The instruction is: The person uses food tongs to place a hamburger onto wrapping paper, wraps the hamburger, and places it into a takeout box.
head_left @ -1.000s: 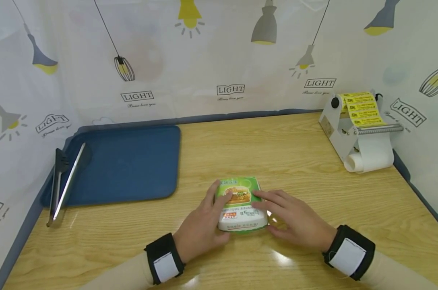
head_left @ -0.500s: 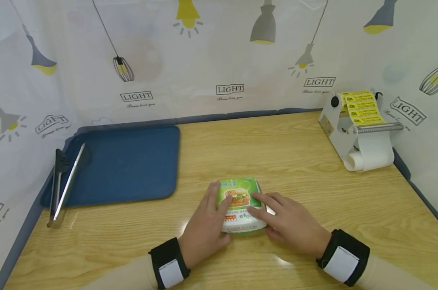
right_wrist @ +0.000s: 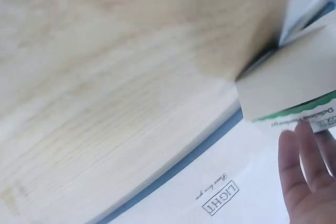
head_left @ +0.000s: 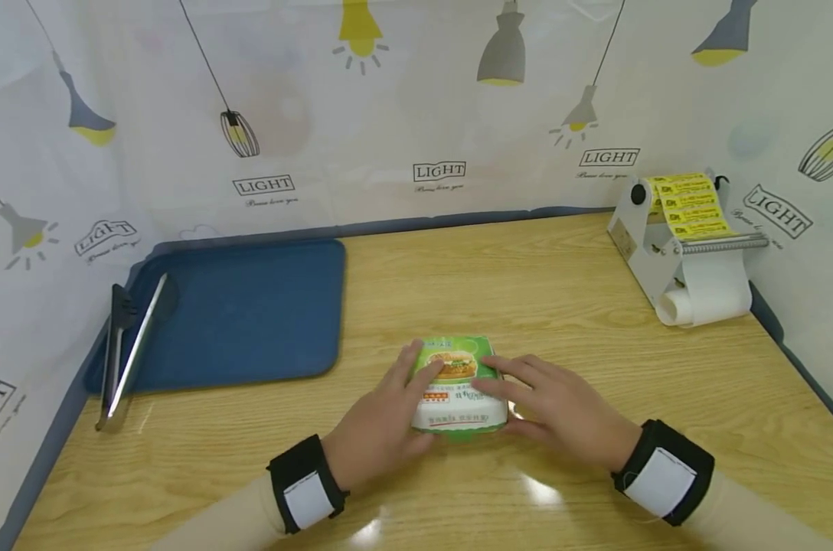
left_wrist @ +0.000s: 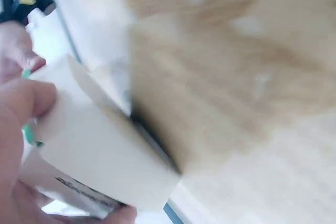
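A burger box (head_left: pixel 460 390) with a green and white lid and a burger picture stands on the wooden table, between both hands. My left hand (head_left: pixel 378 413) grips its left side, index finger lying on the lid and thumb by the near edge. In the left wrist view the thumb presses the box's plain pale wall (left_wrist: pixel 100 135). From the right, my right hand (head_left: pixel 564 409) touches the box, two fairly straight fingers on the lid and the thumb at the near corner. The right wrist view shows fingertips against the printed lid edge (right_wrist: pixel 315 114). The box's inside is hidden.
A blue tray (head_left: pixel 272 314) lies at the back left, metal tongs (head_left: pixel 132 348) leaning over its left edge. A label dispenser (head_left: pixel 685 249) with yellow labels stands at the back right. Printed sheeting (head_left: pixel 361 130) walls the table's back and sides.
The box tilts slightly between the frames, and its white front side shows more now. Both hands stay on it with small shifts. The right wrist dips, then rises back.
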Available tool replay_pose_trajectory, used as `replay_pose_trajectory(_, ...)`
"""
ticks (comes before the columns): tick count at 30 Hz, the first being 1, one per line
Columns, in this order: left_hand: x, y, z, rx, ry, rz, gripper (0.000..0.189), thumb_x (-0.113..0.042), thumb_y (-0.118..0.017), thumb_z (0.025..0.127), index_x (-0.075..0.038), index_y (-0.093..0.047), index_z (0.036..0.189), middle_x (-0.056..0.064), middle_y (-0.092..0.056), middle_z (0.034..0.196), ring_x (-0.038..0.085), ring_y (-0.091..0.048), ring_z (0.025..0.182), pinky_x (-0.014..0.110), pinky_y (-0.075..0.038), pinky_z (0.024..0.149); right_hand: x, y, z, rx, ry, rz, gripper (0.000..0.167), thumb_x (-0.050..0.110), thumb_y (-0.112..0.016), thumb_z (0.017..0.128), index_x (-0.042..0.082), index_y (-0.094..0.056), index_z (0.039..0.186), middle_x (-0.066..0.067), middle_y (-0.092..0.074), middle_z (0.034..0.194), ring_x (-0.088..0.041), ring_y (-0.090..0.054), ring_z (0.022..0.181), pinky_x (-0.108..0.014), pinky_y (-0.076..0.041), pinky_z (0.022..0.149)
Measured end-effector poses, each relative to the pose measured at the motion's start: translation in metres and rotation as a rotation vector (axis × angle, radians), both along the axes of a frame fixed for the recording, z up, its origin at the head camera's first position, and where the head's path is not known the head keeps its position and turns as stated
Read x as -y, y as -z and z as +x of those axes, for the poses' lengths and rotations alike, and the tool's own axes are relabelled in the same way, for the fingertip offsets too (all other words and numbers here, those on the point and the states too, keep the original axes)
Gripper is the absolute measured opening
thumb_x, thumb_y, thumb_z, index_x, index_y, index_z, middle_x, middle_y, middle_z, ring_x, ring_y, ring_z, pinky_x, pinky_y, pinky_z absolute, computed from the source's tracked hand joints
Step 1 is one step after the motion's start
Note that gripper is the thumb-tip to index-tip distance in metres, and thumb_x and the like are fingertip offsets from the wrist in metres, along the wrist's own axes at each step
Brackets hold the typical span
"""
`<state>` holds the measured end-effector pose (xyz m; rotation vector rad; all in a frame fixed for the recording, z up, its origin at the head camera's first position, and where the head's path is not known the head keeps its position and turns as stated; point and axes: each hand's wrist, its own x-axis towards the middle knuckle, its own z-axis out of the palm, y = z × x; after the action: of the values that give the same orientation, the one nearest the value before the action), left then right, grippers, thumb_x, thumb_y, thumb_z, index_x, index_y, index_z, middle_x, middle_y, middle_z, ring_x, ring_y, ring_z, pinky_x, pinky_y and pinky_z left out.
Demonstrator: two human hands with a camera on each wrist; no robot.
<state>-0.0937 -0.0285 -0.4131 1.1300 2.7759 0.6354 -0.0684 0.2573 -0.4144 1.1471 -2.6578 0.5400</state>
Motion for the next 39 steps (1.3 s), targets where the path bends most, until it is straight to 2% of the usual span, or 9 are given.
replay_pose_trajectory(5,0.007,-0.015,-0.008,0.097,0.064,0.104,0.081,-0.039,-0.075,0.093,-0.011,-0.034,0.157,0.015,-0.037,0.157,0.02,-0.057,0.12,0.031,-0.055,0.088,-0.006,-0.008,-0.006,0.118,-0.046,-0.142,0.073,0.027,-0.078,0.089,0.021,-0.046,0.154,-0.007,-0.052,0.15,-0.024,-0.056,0.127,-0.045,-0.054,0.095)
replay_pose_trajectory(8,0.008,-0.018,-0.009,0.125,0.084,0.142,0.067,-0.041,-0.067,0.098,-0.013,-0.037,0.151,0.002,-0.053,0.137,0.009,-0.056,0.103,0.028,-0.052,0.086,-0.008,-0.012,-0.009,0.234,-0.044,-0.21,0.065,0.022,-0.073,0.094,0.018,-0.046,0.154,-0.003,-0.052,0.15,-0.02,-0.055,0.127,-0.046,-0.052,0.097)
replay_pose_trajectory(13,0.007,-0.02,-0.009,0.134,0.088,0.15,0.058,-0.043,-0.06,0.102,-0.014,-0.04,0.147,-0.003,-0.055,0.123,0.007,-0.055,0.095,0.027,-0.052,0.083,0.001,-0.022,-0.008,0.313,0.036,-0.268,0.07,0.028,-0.082,0.088,0.017,-0.05,0.15,0.0,-0.05,0.151,-0.022,-0.049,0.134,-0.052,-0.047,0.103)
replay_pose_trajectory(17,0.008,-0.02,-0.007,0.136,0.077,0.139,0.061,-0.041,-0.061,0.102,-0.012,-0.037,0.15,0.002,-0.054,0.133,0.008,-0.056,0.096,0.028,-0.053,0.084,0.021,-0.03,-0.005,0.198,0.063,-0.304,0.075,0.029,-0.088,0.082,0.016,-0.052,0.147,-0.003,-0.055,0.146,-0.024,-0.054,0.13,-0.05,-0.05,0.101)
replay_pose_trajectory(22,0.007,-0.019,-0.008,0.151,0.081,0.142,0.06,-0.042,-0.06,0.102,-0.013,-0.036,0.149,0.001,-0.053,0.133,0.007,-0.056,0.098,0.027,-0.053,0.084,0.037,-0.032,-0.002,0.017,0.083,-0.322,0.043,0.019,-0.084,0.085,0.015,-0.071,0.126,-0.001,-0.068,0.124,-0.018,-0.066,0.109,-0.033,-0.059,0.081)
replay_pose_trajectory(27,0.007,-0.017,-0.01,0.163,0.082,0.16,0.059,-0.042,-0.06,0.102,-0.015,-0.036,0.148,-0.002,-0.052,0.126,0.007,-0.055,0.095,0.025,-0.052,0.079,0.042,-0.027,0.001,-0.066,0.121,-0.327,0.029,0.033,-0.071,0.098,0.014,-0.075,0.119,-0.004,-0.07,0.121,-0.008,-0.065,0.085,-0.016,-0.051,0.062)
replay_pose_trajectory(31,0.007,-0.016,-0.01,0.156,0.076,0.169,0.059,-0.04,-0.062,0.102,-0.014,-0.036,0.148,-0.002,-0.052,0.124,0.007,-0.055,0.092,0.024,-0.051,0.076,0.045,-0.022,0.001,-0.152,0.132,-0.32,0.04,0.042,-0.051,0.106,0.012,-0.074,0.12,-0.007,-0.07,0.121,-0.012,-0.067,0.084,-0.022,-0.054,0.062)
replay_pose_trajectory(35,0.006,-0.014,-0.01,0.148,0.071,0.17,0.06,-0.039,-0.062,0.101,-0.012,-0.035,0.148,0.0,-0.052,0.127,0.007,-0.055,0.093,0.024,-0.051,0.077,0.048,-0.02,0.002,-0.206,0.157,-0.316,0.044,0.042,-0.046,0.107,0.011,-0.075,0.119,-0.008,-0.071,0.12,-0.025,-0.07,0.103,-0.039,-0.061,0.075)
replay_pose_trajectory(39,0.005,-0.013,-0.01,0.144,0.07,0.177,0.06,-0.038,-0.062,0.101,-0.011,-0.036,0.148,0.001,-0.053,0.128,0.007,-0.055,0.094,0.025,-0.052,0.078,0.051,-0.019,0.004,-0.221,0.183,-0.315,0.046,0.043,-0.046,0.107,0.009,-0.075,0.118,-0.009,-0.071,0.12,-0.027,-0.07,0.106,-0.046,-0.06,0.083)
